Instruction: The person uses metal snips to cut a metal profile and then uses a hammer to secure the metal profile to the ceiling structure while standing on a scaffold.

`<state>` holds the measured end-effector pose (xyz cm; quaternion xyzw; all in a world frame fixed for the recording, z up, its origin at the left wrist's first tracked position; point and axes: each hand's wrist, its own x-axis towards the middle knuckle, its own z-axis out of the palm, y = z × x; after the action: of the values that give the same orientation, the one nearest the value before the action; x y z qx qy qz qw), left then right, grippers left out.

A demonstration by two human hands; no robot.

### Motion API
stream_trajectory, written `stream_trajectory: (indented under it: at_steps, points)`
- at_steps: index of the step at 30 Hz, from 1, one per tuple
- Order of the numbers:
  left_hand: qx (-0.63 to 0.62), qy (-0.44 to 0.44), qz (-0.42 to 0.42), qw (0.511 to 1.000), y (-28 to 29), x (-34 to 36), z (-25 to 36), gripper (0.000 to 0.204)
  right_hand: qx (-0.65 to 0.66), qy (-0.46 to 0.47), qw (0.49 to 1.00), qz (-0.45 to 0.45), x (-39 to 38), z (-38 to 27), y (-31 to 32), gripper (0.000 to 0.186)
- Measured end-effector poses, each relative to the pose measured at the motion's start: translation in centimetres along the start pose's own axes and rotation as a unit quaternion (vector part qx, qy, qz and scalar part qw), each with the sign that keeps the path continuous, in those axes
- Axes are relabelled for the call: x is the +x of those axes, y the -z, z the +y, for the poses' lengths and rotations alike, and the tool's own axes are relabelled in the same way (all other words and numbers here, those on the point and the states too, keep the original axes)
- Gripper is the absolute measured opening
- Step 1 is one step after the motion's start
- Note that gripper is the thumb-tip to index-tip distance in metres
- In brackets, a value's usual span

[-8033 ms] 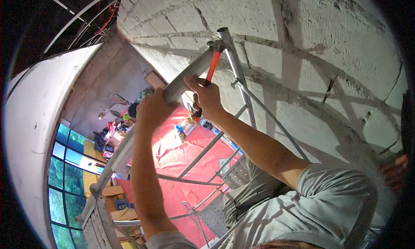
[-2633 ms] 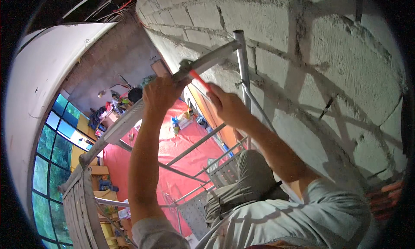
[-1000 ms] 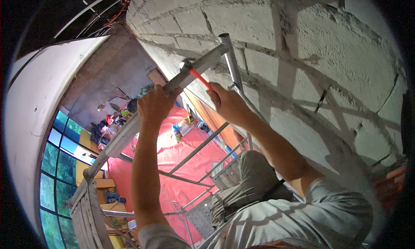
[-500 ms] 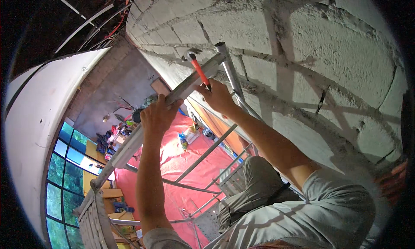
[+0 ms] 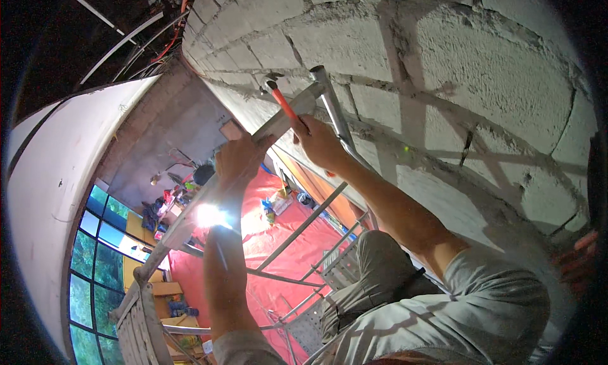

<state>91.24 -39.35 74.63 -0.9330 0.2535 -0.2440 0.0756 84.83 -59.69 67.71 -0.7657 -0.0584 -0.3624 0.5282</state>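
Note:
My right hand [image 5: 318, 142] is closed around the orange-red handle of a claw hammer [image 5: 285, 103]. Its dark metal head points up and away, near the block wall. My left hand [image 5: 239, 160] wraps over a pale grey bar [image 5: 299, 104] that slopes from lower left to upper right along the top of the scaffold. The hammer handle crosses above this bar; whether the two touch, I cannot tell. Close to the bar's upper end stands a round metal scaffold post [image 5: 334, 108], just beyond my right hand.
A rough block wall [image 5: 354, 42] rises on the right. Below, scaffold braces [image 5: 297, 232] cross over a red sheet [image 5: 253, 263] on the floor. A perforated platform [image 5: 136, 320] is at lower left, near windows [image 5: 95, 270]. Strong glare [image 5: 212, 216] covers part of my left forearm.
The hammer and my right hand have shifted slightly left. My left hand has moved a little up along the bar. A bright glare now shows at my left forearm.

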Motion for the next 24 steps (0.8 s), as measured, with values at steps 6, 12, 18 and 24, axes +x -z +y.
stream_trajectory:
  at_steps: [6, 12, 18, 24]
  points:
    - [-0.008, 0.023, 0.052, 0.998, 1.3, 0.1, 2.7, 0.075, -0.054, 0.082, 0.992, -0.080, -1.4, -9.7, 10.4, 0.037]
    - [-0.046, 0.036, 0.019, 0.998, 2.0, 0.5, 3.0, 0.073, -0.180, 0.137, 0.964, -0.140, 2.0, -9.6, 10.6, 0.024]
    - [-0.002, 0.003, 0.038, 0.999, 0.9, 0.4, 1.7, 0.067, -0.218, 0.168, 0.948, -0.160, 4.6, -11.2, 10.7, 0.038]
    - [-0.057, 0.047, -0.015, 0.997, 1.8, 0.8, 2.8, 0.084, -0.348, 0.091, 0.884, -0.297, 3.1, -6.3, 11.1, 0.040]
